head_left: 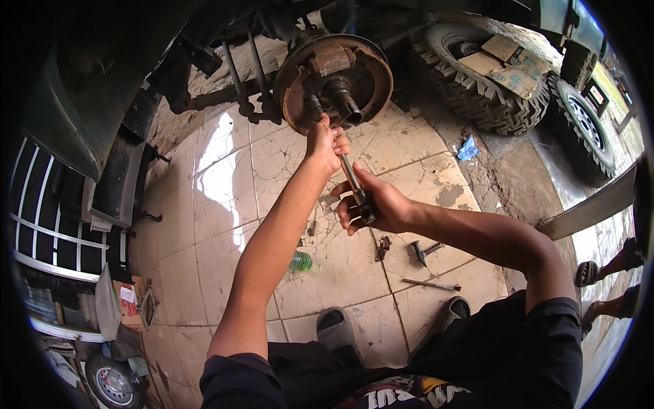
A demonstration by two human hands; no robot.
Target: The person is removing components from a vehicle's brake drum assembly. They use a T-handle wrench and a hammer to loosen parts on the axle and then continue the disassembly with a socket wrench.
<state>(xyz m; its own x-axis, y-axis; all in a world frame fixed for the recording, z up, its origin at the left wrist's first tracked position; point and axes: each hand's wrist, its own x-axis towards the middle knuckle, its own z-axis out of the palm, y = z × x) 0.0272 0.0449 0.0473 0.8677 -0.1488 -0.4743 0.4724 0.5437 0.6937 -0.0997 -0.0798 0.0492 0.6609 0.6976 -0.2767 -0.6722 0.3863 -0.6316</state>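
Observation:
A rusty brake backing plate [289, 85] with brake shoes surrounds a bare wheel spindle [338, 93] at the top middle. My left hand [325, 144] is closed around the upper part of a metal bar tool, just below the plate. That tool, which looks like a socket wrench [351, 173], slants down toward my right hand [381, 199]. The right fingers curl around its thick dark lower end, with the thumb along the bar. A dark cylindrical piece [313, 102] lies beyond my left fingertips, beside the spindle; whether it joins the tool is hidden by the fingers.
On the cracked tile floor [225, 273] lie a hammer [421, 253], a thin rod-like tool [432, 284], small rusty parts [383, 248] and a green bottle [300, 262]. Large tyres [501, 112] lean at right. Another person's foot [587, 273] shows at the right edge.

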